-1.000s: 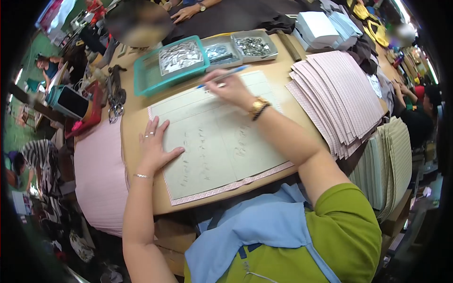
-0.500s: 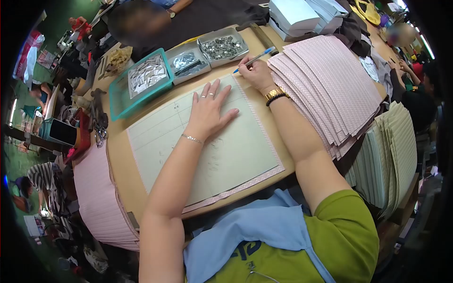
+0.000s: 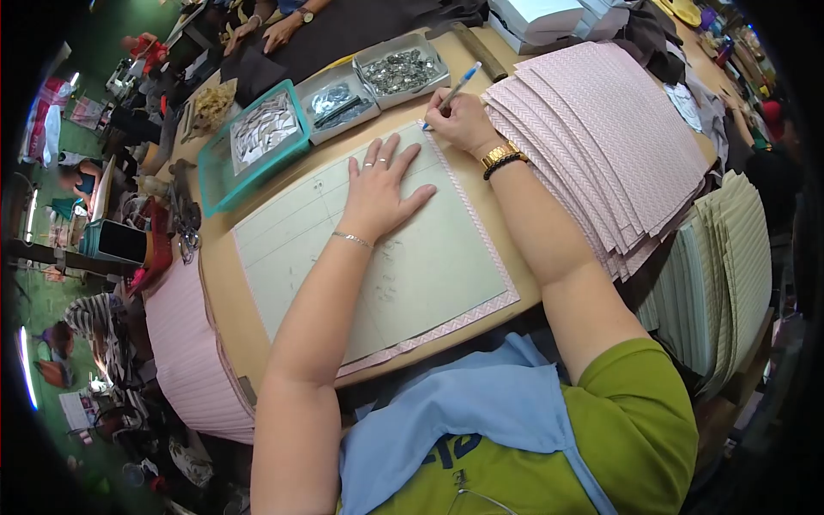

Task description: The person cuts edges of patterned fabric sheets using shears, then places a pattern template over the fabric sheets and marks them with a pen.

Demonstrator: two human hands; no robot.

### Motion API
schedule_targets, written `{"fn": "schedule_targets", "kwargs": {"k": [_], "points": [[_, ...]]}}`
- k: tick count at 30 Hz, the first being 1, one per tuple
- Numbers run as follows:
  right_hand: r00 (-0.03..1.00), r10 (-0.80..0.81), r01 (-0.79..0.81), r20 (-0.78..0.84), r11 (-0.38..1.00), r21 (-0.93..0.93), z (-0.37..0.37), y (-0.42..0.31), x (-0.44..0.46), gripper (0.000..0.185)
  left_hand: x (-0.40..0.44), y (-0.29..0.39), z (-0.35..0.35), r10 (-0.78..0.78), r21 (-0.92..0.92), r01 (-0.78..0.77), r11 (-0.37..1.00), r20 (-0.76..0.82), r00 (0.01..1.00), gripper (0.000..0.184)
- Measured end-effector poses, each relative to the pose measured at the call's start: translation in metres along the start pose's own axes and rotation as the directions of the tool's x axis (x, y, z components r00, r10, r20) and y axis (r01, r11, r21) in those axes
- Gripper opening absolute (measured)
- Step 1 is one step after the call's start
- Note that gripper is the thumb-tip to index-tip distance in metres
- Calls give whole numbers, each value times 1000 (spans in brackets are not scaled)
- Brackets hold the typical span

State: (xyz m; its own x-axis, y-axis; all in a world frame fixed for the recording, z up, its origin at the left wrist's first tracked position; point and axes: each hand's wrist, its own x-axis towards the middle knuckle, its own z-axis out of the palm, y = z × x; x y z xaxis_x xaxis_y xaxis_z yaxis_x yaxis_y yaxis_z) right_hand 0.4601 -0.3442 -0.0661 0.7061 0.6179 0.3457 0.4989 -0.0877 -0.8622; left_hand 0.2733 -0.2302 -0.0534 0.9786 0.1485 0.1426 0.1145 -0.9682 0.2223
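Note:
My left hand (image 3: 384, 187) lies flat with fingers spread on a pale green template sheet (image 3: 438, 270) marked with ruled lines and faint writing. Beneath the sheet is a pink patterned fabric piece (image 3: 491, 306), whose border shows along the right and near edges. My right hand (image 3: 463, 122) is closed around a blue-and-white pen (image 3: 468, 79). The pen's tip is at the sheet's far right corner, and its upper end leans up to the right. Beside my right forearm lies a fanned stack of pink patterned pieces (image 3: 601, 129).
Behind the sheet stand a teal tray (image 3: 209, 184) of fabric labels and grey boxes (image 3: 403, 96) with small metal parts. Scissors (image 3: 186, 232) lie at left. Pink pieces (image 3: 193, 352) hang over the left edge; a pale stack (image 3: 712, 275) stands right. Another person's hands (image 3: 279, 33) rest on dark cloth.
The pen has become more upright, and its tip has moved slightly up and left to the sheet's corner. My left hand stays flat on the sheet. The camera view has shifted a little.

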Motion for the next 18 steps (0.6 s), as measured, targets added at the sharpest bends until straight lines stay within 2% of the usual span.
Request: {"fn": "schedule_targets", "kwargs": {"k": [3, 6, 9, 10, 11, 12, 14, 15, 18], "points": [[999, -30, 28, -35, 998, -57, 0, -9, -2, 16, 0, 0, 2, -2, -1, 2, 1000, 1, 1000, 73], [1000, -12, 12, -3, 999, -46, -1, 0, 0, 20, 1, -1, 4, -2, 4, 2, 1000, 8, 1000, 74], [996, 92, -90, -13, 992, 86, -1, 9, 4, 21, 0, -1, 3, -2, -4, 2, 1000, 9, 1000, 74], [996, 62, -53, -65, 989, 139, 3, 18, 11, 18, 1, 0, 4, -7, -21, 7, 1000, 6, 1000, 74], [989, 104, -71, -104, 956, 283, 3, 28, 13, 17, -1, -3, 3, -16, -37, 16, 999, 0, 1000, 73], [980, 150, -81, -134, 904, 421, 4, 16, 15, 16, -7, -6, -3, -55, -51, 52, 997, -56, 997, 73], [987, 104, -29, -124, 867, 497, 7, -10, 14, 16, -18, -7, -21, -126, -86, 114, 990, -161, 979, 73], [989, 88, -10, -122, 846, 534, 9, -21, 13, 16, -28, -13, -36, -185, -69, 178, 982, -113, 976, 73], [998, -49, 20, 46, 869, 494, 34, -50, 11, 18, -66, -42, -81, -365, 90, 354, 931, 165, 916, 71]]}}
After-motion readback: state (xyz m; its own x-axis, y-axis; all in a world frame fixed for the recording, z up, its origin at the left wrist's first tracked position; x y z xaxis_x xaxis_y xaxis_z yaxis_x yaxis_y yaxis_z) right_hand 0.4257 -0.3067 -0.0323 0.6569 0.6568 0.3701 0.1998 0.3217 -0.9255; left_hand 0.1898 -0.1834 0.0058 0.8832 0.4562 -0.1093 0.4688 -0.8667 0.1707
